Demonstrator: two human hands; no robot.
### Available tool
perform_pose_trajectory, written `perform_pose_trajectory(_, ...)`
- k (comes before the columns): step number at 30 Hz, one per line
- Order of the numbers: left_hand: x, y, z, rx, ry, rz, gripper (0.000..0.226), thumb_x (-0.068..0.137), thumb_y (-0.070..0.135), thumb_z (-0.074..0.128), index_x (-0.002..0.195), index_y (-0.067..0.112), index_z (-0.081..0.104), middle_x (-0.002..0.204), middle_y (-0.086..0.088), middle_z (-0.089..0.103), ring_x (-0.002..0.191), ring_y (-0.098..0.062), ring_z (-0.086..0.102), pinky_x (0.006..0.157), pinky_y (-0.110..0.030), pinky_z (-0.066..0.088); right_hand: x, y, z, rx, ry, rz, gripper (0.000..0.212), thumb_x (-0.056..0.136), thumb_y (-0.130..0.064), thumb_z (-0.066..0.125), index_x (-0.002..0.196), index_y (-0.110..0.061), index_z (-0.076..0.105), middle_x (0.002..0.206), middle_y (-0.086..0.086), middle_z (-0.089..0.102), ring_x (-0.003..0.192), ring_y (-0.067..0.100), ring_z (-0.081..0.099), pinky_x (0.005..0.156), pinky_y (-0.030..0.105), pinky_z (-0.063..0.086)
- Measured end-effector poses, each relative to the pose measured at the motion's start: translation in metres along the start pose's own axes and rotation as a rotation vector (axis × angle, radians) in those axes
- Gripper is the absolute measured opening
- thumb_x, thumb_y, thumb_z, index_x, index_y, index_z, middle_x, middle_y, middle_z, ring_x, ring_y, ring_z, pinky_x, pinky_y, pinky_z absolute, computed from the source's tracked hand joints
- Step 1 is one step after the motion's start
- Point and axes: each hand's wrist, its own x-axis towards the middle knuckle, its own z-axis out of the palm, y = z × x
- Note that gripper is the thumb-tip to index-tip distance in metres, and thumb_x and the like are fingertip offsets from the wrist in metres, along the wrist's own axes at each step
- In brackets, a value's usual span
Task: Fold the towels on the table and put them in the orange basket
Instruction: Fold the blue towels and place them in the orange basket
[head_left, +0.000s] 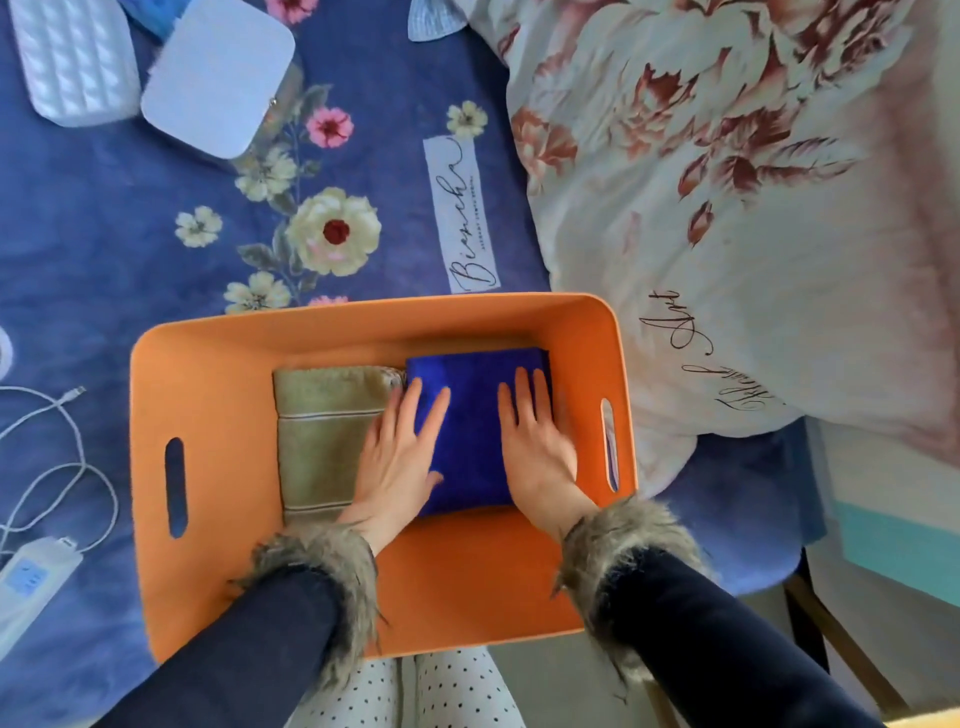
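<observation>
Now both hands, left hand (397, 457) and right hand (535, 441), press flat with fingers (524, 400) spread on the folded blue towel (470, 415) inside the orange basket (208, 364), beside the olive towel (322, 421); even downward pressure should seat it squarely.

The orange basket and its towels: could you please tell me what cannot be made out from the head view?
- Blue towel: both flat hands, left hand and right hand, cover parts of it.
- Whether anything lies under the blue towel: hidden by it.
- Olive towel: its right edge is hidden by the left hand and the blue towel.
- Orange basket: the near rim is hidden by the fur-cuffed sleeves.
</observation>
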Motion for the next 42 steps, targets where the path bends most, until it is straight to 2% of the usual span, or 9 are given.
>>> perform_pose_trajectory(2,0.008,-0.003,0.005,0.174,-0.062,0.069,0.125,0.051,0.049,0.084,0.148,0.018,0.011,0.155,-0.020,0.004,0.142,-0.034,0.002,0.111,-0.050,0.021,0.011,0.003,0.008,-0.199,-0.020,-0.049,0.077,0.095,-0.023,0.041,0.146,-0.010,-0.015,0.154,0.018,-0.019,0.143,0.035,-0.015,0.114,0.049,-0.010)
perform_pose_trajectory(5,0.022,-0.007,0.012,0.337,-0.185,0.118,0.130,0.061,0.066,0.068,0.143,0.017,-0.021,0.145,-0.018,-0.032,0.133,-0.029,-0.030,0.112,-0.051,-0.008,0.029,0.008,0.018,-0.338,-0.146,-0.049,0.097,0.090,-0.037,0.052,0.143,-0.012,-0.025,0.152,0.019,-0.026,0.140,0.039,-0.020,0.112,0.051,-0.012)
perform_pose_trajectory(14,0.042,-0.005,0.018,0.447,-0.230,0.095,0.133,0.059,0.073,0.062,0.141,0.016,-0.027,0.148,-0.018,-0.031,0.141,-0.031,-0.020,0.107,-0.055,-0.016,0.048,0.015,0.037,-0.326,-0.192,-0.038,0.115,0.082,-0.045,0.064,0.140,-0.016,-0.031,0.149,0.018,-0.032,0.139,0.039,-0.023,0.113,0.048,-0.012)
perform_pose_trajectory(19,0.035,-0.002,-0.011,0.305,-0.294,0.076,0.109,0.074,0.065,0.057,0.148,0.021,-0.009,0.154,-0.013,-0.019,0.142,-0.028,-0.018,0.112,-0.052,-0.010,0.021,0.014,0.017,0.022,-0.134,-0.059,0.097,0.088,-0.032,0.060,0.147,-0.014,-0.016,0.156,0.014,-0.017,0.145,0.029,-0.011,0.117,0.042,-0.004)
perform_pose_trajectory(23,0.000,-0.001,-0.050,0.194,-0.179,0.092,0.086,0.086,0.059,0.045,0.149,0.024,-0.001,0.156,-0.011,-0.014,0.142,-0.028,-0.018,0.113,-0.051,-0.006,-0.024,0.008,-0.014,0.317,0.002,-0.065,0.085,0.092,-0.033,0.053,0.149,-0.017,-0.008,0.158,0.008,-0.001,0.146,0.025,0.003,0.117,0.039,0.014)
perform_pose_trajectory(29,-0.065,0.019,-0.126,0.039,0.022,0.232,0.076,0.089,0.052,0.046,0.148,0.026,0.007,0.157,-0.007,-0.009,0.144,-0.025,-0.013,0.115,-0.042,-0.005,-0.120,-0.006,-0.068,0.548,0.277,0.073,0.074,0.092,-0.036,0.049,0.150,-0.016,0.006,0.156,0.005,0.018,0.141,0.022,0.023,0.112,0.036,0.026)
perform_pose_trajectory(35,-0.115,0.060,-0.180,0.005,0.208,0.478,0.067,0.083,0.053,0.029,0.136,0.015,0.044,0.145,-0.012,0.040,0.135,-0.030,0.036,0.107,-0.046,0.031,-0.233,0.010,-0.084,0.582,0.508,0.350,0.067,0.087,-0.036,0.052,0.146,-0.023,0.023,0.144,0.000,0.039,0.129,0.026,0.042,0.101,0.038,0.034)
perform_pose_trajectory(38,-0.138,0.085,-0.188,0.064,0.213,0.677,0.063,0.084,0.051,0.031,0.134,0.014,0.047,0.140,-0.012,0.046,0.130,-0.031,0.043,0.102,-0.047,0.039,-0.288,0.010,-0.066,0.618,0.619,0.537,0.062,0.083,-0.043,0.054,0.137,-0.015,0.045,0.134,0.008,0.053,0.122,0.028,0.053,0.095,0.044,0.045)
perform_pose_trajectory(42,-0.174,0.124,-0.185,0.113,0.181,0.943,0.060,0.083,0.047,0.036,0.130,0.012,0.051,0.135,-0.013,0.050,0.127,-0.032,0.046,0.100,-0.047,0.043,-0.364,-0.002,-0.026,0.686,0.573,0.746,0.067,0.092,-0.047,0.046,0.149,-0.024,0.017,0.154,0.004,0.025,0.141,0.021,0.027,0.112,0.039,0.027)
